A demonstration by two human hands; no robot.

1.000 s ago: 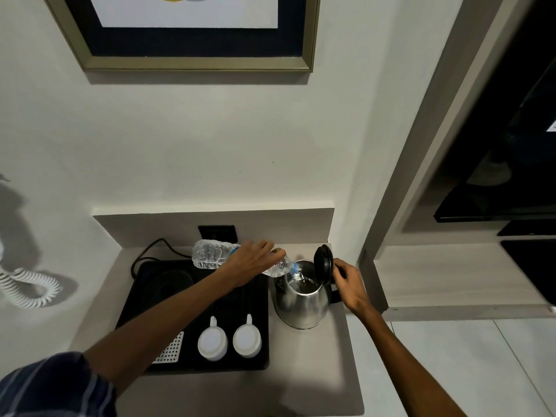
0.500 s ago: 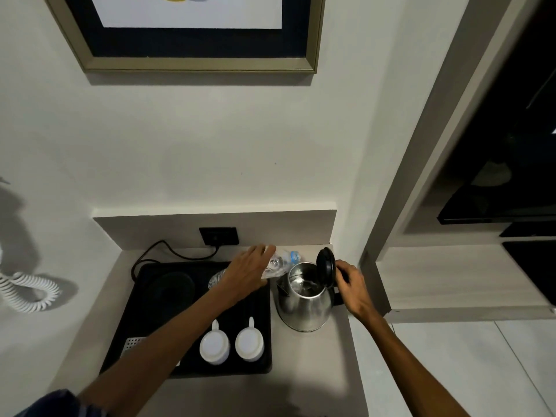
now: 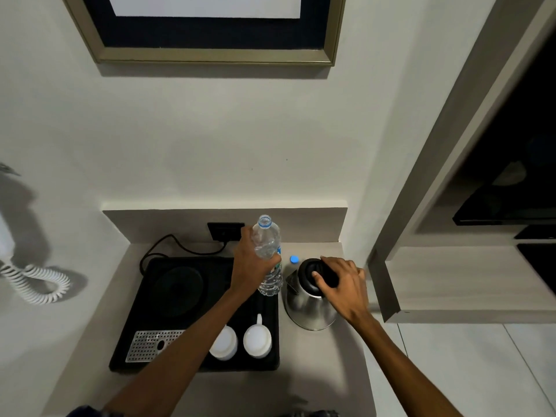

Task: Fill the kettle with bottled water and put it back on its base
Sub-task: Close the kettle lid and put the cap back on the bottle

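Observation:
A steel kettle (image 3: 307, 308) with a black lid (image 3: 316, 270) stands on the grey counter, right of the black tray (image 3: 144, 320). Its round black base (image 3: 179, 285) sits in the tray's far left part. My left hand (image 3: 251, 266) grips a clear uncapped water bottle (image 3: 267, 245), held upright just left of the kettle. My right hand (image 3: 343, 284) rests on top of the kettle with its fingers on the closed lid. A blue bottle cap (image 3: 294, 259) lies on the counter behind the kettle.
Two white cups (image 3: 257, 340) stand upside down in the tray's near part, beside a perforated metal drip plate (image 3: 150, 344). A black cord runs from the tray to a wall socket (image 3: 224, 231). A coiled white cord (image 3: 36, 284) hangs at the left. A wall panel edge (image 3: 388, 290) is at the right.
My left hand has swung the bottle away from the kettle's mouth and turned it upright. My right hand has moved from the handle onto the lid, which has gone from raised to closed.

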